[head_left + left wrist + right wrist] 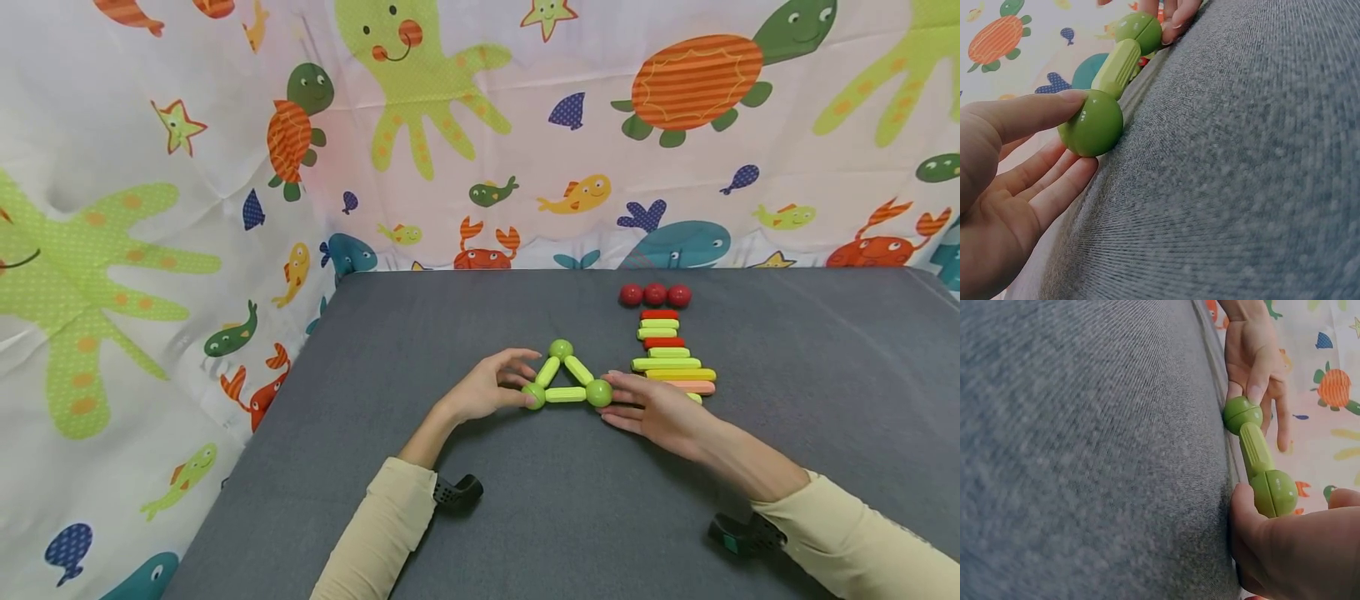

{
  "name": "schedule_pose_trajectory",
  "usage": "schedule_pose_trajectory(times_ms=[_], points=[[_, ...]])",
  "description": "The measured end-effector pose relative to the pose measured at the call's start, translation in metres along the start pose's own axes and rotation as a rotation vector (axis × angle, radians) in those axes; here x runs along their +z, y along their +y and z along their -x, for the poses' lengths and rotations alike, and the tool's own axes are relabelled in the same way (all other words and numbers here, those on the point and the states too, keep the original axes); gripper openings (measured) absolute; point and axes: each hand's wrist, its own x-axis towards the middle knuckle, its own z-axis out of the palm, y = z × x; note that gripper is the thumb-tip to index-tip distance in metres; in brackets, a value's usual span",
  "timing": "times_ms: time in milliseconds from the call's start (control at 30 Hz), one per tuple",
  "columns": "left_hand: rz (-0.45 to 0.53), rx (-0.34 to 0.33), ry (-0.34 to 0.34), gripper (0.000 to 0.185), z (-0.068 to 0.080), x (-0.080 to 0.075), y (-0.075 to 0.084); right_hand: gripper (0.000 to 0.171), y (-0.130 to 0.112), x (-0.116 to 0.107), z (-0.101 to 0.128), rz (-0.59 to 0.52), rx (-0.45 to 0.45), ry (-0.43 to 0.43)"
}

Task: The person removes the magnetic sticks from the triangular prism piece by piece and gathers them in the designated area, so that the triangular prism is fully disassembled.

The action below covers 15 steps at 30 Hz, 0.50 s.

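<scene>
Your left hand point(480, 390) is at the bottom-left corner of the green triangle point(567, 377), thumb and fingers pinching the left ball point(533, 396). The left wrist view shows the thumb on top of that ball point(1092, 124) and the other fingers straight beneath it. Your right hand point(660, 412) lies flat-ish on the grey mat point(525, 517), fingers straight and close together, tips touching the right ball point(598, 392). In the right wrist view the thumb also presses against that ball point(1275, 492); whether it really grips, can't tell.

The triangle sits mid-mat, just left of the stack of sticks point(670, 360), w/ three red balls point(655, 294) beyond the stack near the mat's far edge. It's made of three short ribbed sticks and three balls, incl. the top ball point(560, 349).

Handling, as a guess: pieces look like hard, smooth plastic, light and stiff, not fragile. Balls are glossy, so prob. slippery and apt to roll if they come loose. Joints may part under a sideways pull, so hold at two balls at once, as you are now, or pinch a ribbed stick point(566, 394) mid-length, where the ridges give grip. Avoid lifting by the top ball alone.
</scene>
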Motion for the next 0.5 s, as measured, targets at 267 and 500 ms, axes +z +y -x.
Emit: schedule_pose_trajectory(times_ms=[267,500], points=[[0.025,-0.008,-0.002,0.067,-0.001,-0.001,-0.002,0.046,0.002,0.004,-0.008,0.138,-0.021,0.018],[0.008,-0.006,0.005,0.064,-0.001,-0.001,-0.001,0.046,0.001,0.007,-0.016,0.212,-0.027,0.054]])
